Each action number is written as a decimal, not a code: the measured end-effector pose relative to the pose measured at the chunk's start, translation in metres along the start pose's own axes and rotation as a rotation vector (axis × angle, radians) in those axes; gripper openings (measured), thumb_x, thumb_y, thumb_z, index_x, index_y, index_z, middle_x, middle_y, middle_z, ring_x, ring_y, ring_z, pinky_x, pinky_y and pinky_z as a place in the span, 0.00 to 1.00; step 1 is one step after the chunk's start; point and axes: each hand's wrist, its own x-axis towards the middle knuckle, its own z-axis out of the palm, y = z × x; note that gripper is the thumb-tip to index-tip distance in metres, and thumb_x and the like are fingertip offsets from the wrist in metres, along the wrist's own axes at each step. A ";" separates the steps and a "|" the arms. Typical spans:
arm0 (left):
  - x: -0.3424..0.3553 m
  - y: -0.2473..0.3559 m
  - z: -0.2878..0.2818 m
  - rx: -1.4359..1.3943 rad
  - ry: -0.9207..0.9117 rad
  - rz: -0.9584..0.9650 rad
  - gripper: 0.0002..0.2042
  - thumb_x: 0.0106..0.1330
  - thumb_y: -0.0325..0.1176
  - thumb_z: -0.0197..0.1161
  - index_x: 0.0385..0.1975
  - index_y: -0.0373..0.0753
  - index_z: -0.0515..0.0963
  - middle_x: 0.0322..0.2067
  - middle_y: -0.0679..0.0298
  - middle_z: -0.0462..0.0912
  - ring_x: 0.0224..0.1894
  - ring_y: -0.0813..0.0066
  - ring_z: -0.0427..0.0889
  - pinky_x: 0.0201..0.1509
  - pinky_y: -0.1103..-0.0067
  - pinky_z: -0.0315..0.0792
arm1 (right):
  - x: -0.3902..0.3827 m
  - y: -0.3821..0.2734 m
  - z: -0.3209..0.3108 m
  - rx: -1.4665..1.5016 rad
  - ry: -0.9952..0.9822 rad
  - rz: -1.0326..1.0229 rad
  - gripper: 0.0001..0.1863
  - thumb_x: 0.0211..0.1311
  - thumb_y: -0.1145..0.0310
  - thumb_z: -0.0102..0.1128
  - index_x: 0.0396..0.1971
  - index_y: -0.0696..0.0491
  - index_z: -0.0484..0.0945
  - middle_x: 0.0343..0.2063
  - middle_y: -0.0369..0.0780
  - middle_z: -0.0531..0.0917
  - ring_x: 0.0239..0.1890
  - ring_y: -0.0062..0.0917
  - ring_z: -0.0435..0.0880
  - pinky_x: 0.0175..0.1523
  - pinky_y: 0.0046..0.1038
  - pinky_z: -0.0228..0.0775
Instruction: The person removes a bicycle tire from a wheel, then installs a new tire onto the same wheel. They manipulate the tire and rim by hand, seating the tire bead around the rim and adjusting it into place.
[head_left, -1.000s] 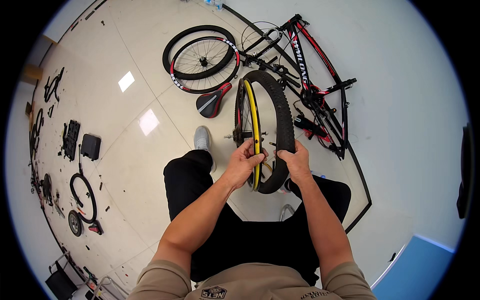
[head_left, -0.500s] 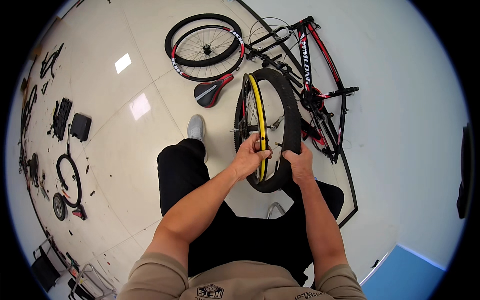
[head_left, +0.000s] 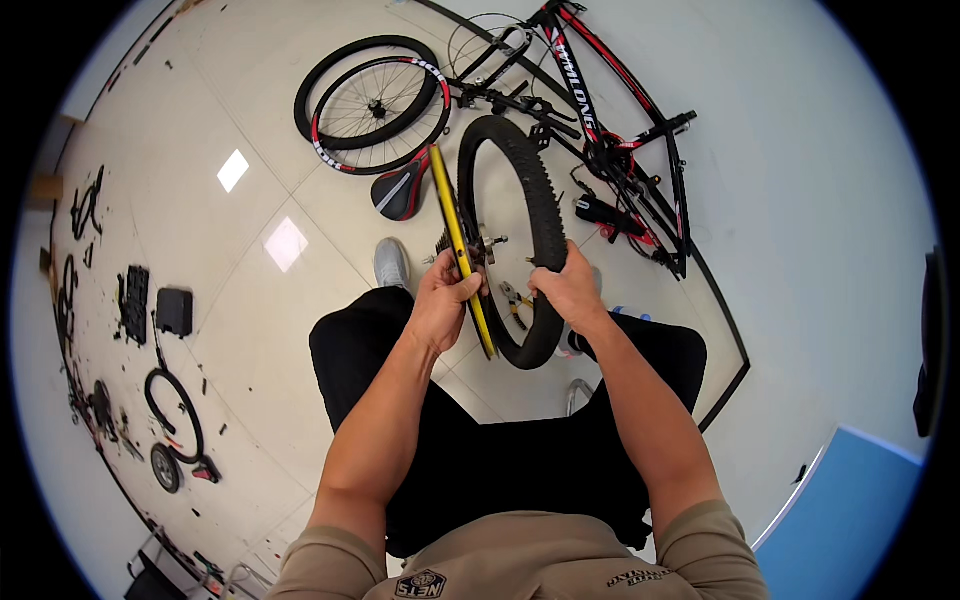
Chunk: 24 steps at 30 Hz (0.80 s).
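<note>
The bicycle wheel (head_left: 470, 250) stands upright between your knees, edge-on to you, with its yellow rim strip (head_left: 455, 235) showing on the left side and the black knobby tyre (head_left: 535, 200) pulled away from the rim on the right. Your left hand (head_left: 445, 300) is closed around the yellow rim near its lower part, fingers wrapped over the edge. Your right hand (head_left: 570, 290) is clamped on the tyre at about the same height, the thumb toward the hub. The two hands sit near each other with the wheel's hub and spokes between them. You are seated in black trousers (head_left: 380, 350), and a grey shoe (head_left: 392, 265) shows on the floor just left of the wheel. Beyond the wheel a red and black saddle (head_left: 400, 190) lies on the pale tiled floor (head_left: 250, 300), and past it a second wheel with a loose tyre (head_left: 370, 100). A red and black bicycle frame (head_left: 610, 130) lies to the right of those. Small parts and tools (head_left: 150, 310) are scattered well apart at the far left.
</note>
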 end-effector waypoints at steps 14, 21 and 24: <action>-0.005 -0.003 0.010 -0.073 0.057 0.037 0.10 0.69 0.26 0.57 0.48 0.37 0.73 0.29 0.65 0.76 0.31 0.74 0.74 0.40 0.77 0.70 | -0.022 0.002 0.008 0.193 -0.166 0.054 0.23 0.54 0.65 0.75 0.48 0.59 0.79 0.37 0.37 0.84 0.38 0.20 0.82 0.47 0.26 0.75; 0.000 -0.011 0.009 0.037 0.135 0.048 0.09 0.66 0.22 0.62 0.44 0.38 0.75 0.30 0.69 0.77 0.28 0.81 0.74 0.36 0.81 0.72 | -0.023 0.011 -0.009 0.504 -0.371 0.169 0.21 0.60 0.70 0.71 0.51 0.62 0.76 0.42 0.39 0.82 0.45 0.23 0.80 0.54 0.29 0.72; 0.000 -0.013 0.014 0.020 0.127 0.034 0.10 0.65 0.21 0.62 0.44 0.38 0.75 0.32 0.69 0.78 0.30 0.80 0.76 0.37 0.80 0.73 | -0.021 0.021 -0.015 0.532 -0.375 0.195 0.21 0.61 0.74 0.67 0.54 0.62 0.76 0.48 0.41 0.82 0.50 0.24 0.80 0.60 0.29 0.70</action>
